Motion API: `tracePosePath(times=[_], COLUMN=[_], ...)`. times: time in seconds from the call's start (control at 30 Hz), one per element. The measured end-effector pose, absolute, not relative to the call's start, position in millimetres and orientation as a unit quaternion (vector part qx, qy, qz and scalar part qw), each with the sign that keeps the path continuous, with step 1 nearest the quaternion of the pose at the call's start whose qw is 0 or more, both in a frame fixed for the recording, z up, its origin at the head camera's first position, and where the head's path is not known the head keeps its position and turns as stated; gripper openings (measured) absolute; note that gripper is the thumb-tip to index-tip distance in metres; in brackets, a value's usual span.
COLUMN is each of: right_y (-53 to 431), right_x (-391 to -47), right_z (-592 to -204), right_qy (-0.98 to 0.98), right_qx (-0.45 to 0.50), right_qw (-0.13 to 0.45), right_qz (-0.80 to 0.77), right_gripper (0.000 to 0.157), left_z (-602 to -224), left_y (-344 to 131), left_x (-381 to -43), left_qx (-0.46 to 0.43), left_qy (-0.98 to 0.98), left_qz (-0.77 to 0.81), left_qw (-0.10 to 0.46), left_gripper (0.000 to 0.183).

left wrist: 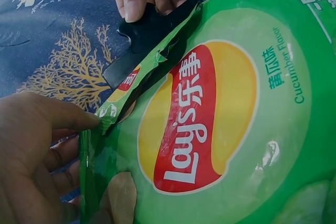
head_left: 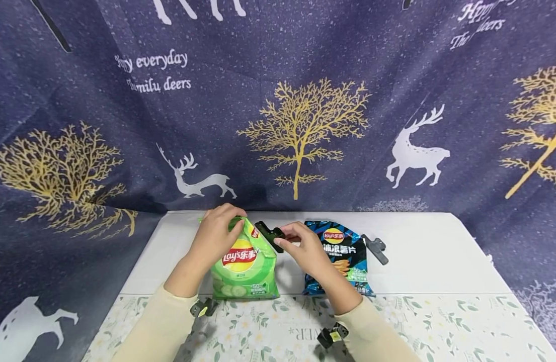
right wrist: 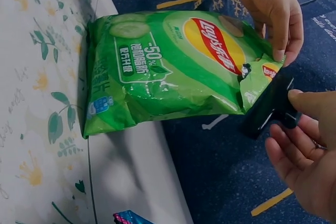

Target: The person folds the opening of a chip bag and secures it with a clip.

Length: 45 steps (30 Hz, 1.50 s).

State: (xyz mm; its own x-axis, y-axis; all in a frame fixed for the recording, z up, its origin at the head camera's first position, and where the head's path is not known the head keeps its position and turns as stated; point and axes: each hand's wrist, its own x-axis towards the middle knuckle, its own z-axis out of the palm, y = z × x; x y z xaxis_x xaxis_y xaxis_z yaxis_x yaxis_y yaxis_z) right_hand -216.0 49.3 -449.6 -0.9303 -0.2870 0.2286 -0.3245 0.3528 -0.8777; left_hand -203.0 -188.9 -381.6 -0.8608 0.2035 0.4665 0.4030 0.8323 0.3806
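Dark blue deer-print cloth [head_left: 259, 50] hangs behind the counter [head_left: 427, 261]. Head view: the left grip [head_left: 220, 230] pinches the green chip bag [head_left: 243, 264] at its top; from the right, the nearer right grip [head_left: 307, 249] pinches a black clip [head_left: 267, 234]. A blue chip bag [head_left: 343, 249] sits rightward, a second clip [head_left: 376, 249] beside it. Left wrist view: the black clip's long axis runs along the green bag's folded top edge. Right wrist view: it sits at that edge; contents hidden.

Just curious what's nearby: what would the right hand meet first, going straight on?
Beyond the black clip it pinches, the right hand would likely meet the green bag at its folded top; depth is unclear.
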Motion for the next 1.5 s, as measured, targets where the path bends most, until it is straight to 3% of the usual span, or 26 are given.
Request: tracePosePath(times=[1.1,1.5], right_y=[50.3,47.2], right_x=[-223.1,-224.8], right_z=[-443.6,-433.4], right_qy=[-0.82,-0.833], right_qx=[0.226,0.223], right_qw=[0.028,0.012], right_qz=[0.525,0.507], right_gripper=[0.011,0.015], left_z=[-381.2,-379.6], left_y=[-188.1,-187.3], left_x=[-202.3,-201.1], left_qx=[-0.162,-0.169], left_qy=[-0.933,-0.931], left_qz=[-0.245,-0.247], left_qw=[0.207,0.211], left_gripper=[0.011,0.011])
